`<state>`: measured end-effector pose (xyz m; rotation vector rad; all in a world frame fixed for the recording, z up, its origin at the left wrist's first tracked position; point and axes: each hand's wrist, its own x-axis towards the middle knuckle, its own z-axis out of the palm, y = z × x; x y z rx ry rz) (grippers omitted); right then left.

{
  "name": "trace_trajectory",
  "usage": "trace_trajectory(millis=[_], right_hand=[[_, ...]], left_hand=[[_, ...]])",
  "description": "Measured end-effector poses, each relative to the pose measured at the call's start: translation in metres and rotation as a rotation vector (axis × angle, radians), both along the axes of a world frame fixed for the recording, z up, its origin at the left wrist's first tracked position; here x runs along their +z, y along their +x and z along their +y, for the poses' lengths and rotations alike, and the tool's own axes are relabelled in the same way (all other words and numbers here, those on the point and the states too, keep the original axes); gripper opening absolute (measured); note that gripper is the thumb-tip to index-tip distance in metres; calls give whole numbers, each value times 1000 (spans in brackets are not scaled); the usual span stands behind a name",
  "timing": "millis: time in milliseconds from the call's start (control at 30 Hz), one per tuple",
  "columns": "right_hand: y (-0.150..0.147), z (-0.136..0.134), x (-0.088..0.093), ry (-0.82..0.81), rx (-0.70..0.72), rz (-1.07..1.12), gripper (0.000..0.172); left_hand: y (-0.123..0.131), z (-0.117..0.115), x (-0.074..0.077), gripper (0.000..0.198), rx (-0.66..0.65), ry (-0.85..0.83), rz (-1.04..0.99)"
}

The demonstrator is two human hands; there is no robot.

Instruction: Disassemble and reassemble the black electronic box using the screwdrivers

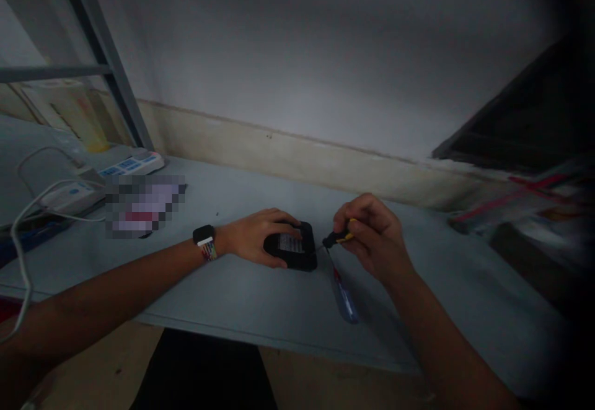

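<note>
A small black box-shaped device [294, 247] with a pale label on top lies on the grey table [232, 292]. My left hand [255, 235], with a watch at the wrist, is wrapped over the device and holds it down. My right hand [372, 231] is closed on a screwdriver with a black and yellow handle [338, 236], and its tip points at the device's right side. A second screwdriver with a clear blue handle [344, 295] lies on the table just in front of my right hand.
A white power strip [132, 163] and white cables [28, 212] sit at the far left, by a metal shelf post [105, 57]. A blurred flat item [144, 202] lies beside them. Red-edged packets [525, 202] are stacked at the right. The table's front edge runs near me.
</note>
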<state>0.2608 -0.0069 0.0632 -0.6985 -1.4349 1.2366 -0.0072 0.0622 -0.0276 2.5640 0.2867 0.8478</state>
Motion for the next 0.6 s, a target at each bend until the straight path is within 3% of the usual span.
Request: trace_trajectory(millis=[133, 333, 533, 600], right_hand=[[2, 3, -1, 34, 11, -29, 19], [5, 14, -4, 155, -122, -31, 20], [1, 18, -1, 69, -64, -50, 36], [0, 19, -2, 17, -16, -52, 32]], left_hand=[[0, 1, -1, 69, -11, 9, -12], [2, 1, -2, 69, 16, 15, -4], [4, 3, -7, 66, 12, 22, -27], [5, 4, -9, 67, 24, 12, -33]])
